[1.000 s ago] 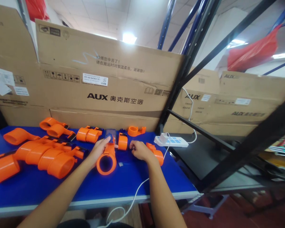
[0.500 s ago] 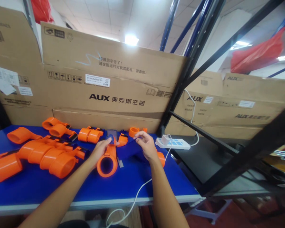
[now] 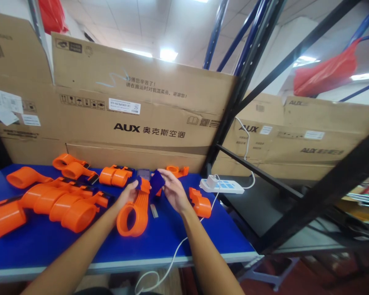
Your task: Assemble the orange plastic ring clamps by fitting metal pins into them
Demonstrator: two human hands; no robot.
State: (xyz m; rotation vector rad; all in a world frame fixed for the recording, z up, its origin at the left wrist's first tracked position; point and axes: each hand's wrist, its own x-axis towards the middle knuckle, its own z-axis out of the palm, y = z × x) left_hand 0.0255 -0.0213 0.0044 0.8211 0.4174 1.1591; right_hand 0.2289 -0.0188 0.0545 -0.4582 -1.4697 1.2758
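Note:
My left hand [image 3: 127,196] is closed on the stem of an orange plastic ring part [image 3: 133,213], whose ring end rests on the blue table [image 3: 80,246]. My right hand [image 3: 174,194] is raised just right of it, fingers curled around a small dark blue strap piece [image 3: 156,180] at the top of the orange stem. A small grey strip [image 3: 154,211] lies on the table below my hands.
Several more orange ring parts [image 3: 64,205] lie in a pile at the left and along the back. Another orange part [image 3: 200,203] sits right of my hand. A white power strip [image 3: 223,186] with a cable, cardboard boxes [image 3: 135,110] and a black rack [image 3: 249,73] stand behind.
My right hand went from the table up to the top of the orange part and now holds the blue strap piece there. The orange part has tilted slightly left.

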